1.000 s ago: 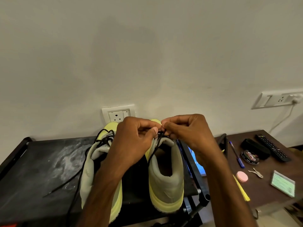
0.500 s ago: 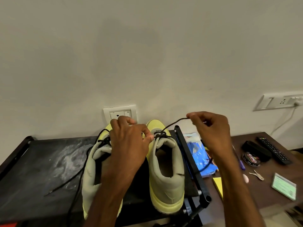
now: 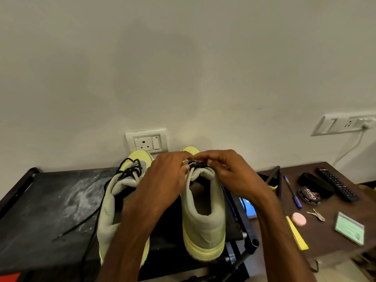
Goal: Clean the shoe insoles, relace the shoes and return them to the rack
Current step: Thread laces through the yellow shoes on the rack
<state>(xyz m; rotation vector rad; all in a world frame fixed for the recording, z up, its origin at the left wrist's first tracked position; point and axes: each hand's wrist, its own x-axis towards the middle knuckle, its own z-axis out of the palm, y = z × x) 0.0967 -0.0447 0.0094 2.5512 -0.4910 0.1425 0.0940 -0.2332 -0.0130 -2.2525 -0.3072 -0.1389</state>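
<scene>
Two pale grey shoes with yellow soles stand side by side, heels toward the viewer and toes toward the wall, on the black rack (image 3: 40,210), whose top shows whitish dusty smears on its left part. Both hands meet at the far end of the right shoe (image 3: 203,220), over the top of its tongue. The left hand (image 3: 166,176) has its fingers curled in and pinches the black lace (image 3: 198,164) just left of the tongue. The right hand (image 3: 227,169) arches over from the right, its fingertips bent down onto the same bunched lace, so that the tips of both hands touch there. How the lace runs under the fingers is hidden. The left shoe (image 3: 114,204) stands just beside it, partly behind the left forearm. Its loose lace (image 3: 132,169) is tangled at the tongue, and one end trails left and near across the rack top. On the wall behind the shoes is a white socket plate (image 3: 146,141), and farther right a switch plate (image 3: 343,125) with a plug and white cord. Right of the rack a brown counter (image 3: 329,241) carries a blue pen (image 3: 292,191), a round polish tin (image 3: 309,196), a black case (image 3: 314,184), a remote control (image 3: 335,184), a pink disc (image 3: 299,219), keys (image 3: 316,214), a green card (image 3: 349,227) and a yellow strip (image 3: 296,234) at its near left edge.
</scene>
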